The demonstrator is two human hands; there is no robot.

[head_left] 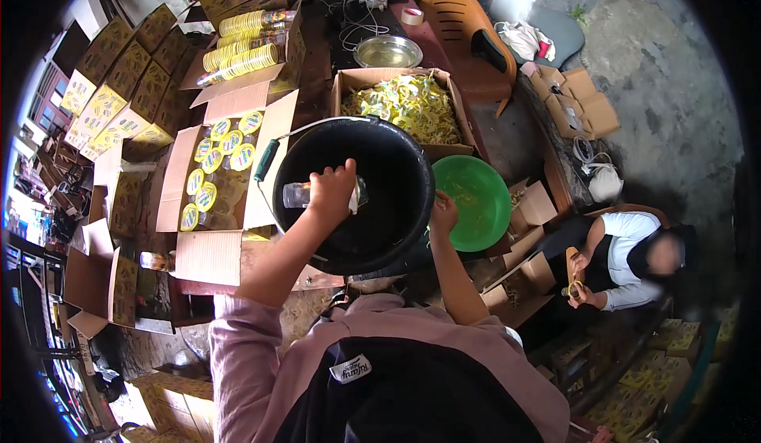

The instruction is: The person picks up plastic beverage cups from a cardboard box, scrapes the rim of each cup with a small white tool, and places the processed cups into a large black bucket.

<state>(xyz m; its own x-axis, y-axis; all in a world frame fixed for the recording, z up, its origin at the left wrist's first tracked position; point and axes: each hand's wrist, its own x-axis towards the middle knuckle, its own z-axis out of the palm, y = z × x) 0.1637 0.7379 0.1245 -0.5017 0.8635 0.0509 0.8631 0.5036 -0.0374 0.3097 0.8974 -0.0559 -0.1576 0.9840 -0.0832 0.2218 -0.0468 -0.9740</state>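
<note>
A wide black bucket [380, 245] with a green-gripped wire handle [267, 160] stands in front of me. Over its mouth, my left hand [333, 193] is closed around a clear plastic cup [296, 195] lying sideways. A bit of white shows at the cup's right end, under my fingers. My right hand [444, 214] is by the bucket's right rim, beside a green basin [483, 205]. Its fingers are bent inward; whether they grip the rim or something small is hidden. Inside the green basin lie small yellowish scraps.
Left of the bucket, an open carton [178, 177] holds several yellow-lidded cups. Behind are a carton heaped with yellow strips [404, 106], a metal bowl [388, 51] and stacked cups [242, 46]. A seated person [626, 260] handles something at right. An orange chair [468, 42] stands farther back.
</note>
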